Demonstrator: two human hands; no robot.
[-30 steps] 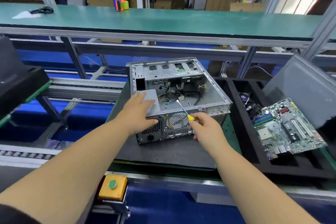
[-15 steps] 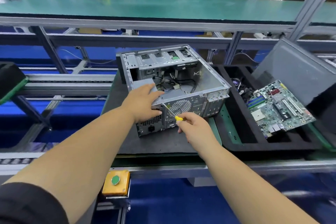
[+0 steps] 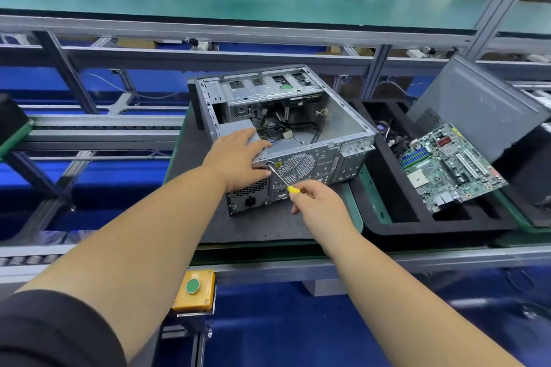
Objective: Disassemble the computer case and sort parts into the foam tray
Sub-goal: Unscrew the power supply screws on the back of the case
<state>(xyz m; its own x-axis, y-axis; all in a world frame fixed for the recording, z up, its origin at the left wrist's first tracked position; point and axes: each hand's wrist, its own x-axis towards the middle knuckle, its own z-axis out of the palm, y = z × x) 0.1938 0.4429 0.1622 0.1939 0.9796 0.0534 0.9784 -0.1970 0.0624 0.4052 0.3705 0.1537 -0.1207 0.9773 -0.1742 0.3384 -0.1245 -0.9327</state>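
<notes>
While the screwdriver [image 3: 281,180] tip sits at a screw near the upper left corner of the rear panel, beside the round fan grille [image 3: 296,166], the computer case [image 3: 286,134] lies on its side, open face up, on a dark mat [image 3: 259,225] at the middle of the workstation. The right hand [image 3: 320,205] curls round the yellow handle, fingers closed on it; the left hand [image 3: 238,158] lies over the grey power supply [image 3: 238,129] and the case's rear edge, fingers together and bent down over the metal, thumb at the rear panel. Judged from this, the step in hand is freeing the power supply. Keep the shaft in line with the screw axis — a tilted tip is likely to cam out. Press inward while turning, and let the left hand brace the case so it does not slide on the mat. Loose cables [image 3: 286,128] inside probably need clearing before the unit lifts out.

Just right of the case stands the black foam tray [image 3: 417,226], with a motherboard [image 3: 447,167] resting slanted across its compartments and a grey side panel [image 3: 477,104] leaning behind it. The mat and tray sit on a green-edged conveyor bench [image 3: 268,250] with aluminium framing; a yellow box with a green button [image 3: 195,289] hangs at the front rail. Beyond runs a second green belt [image 3: 238,0] — cartons stand behind it, and the floor is blue
</notes>
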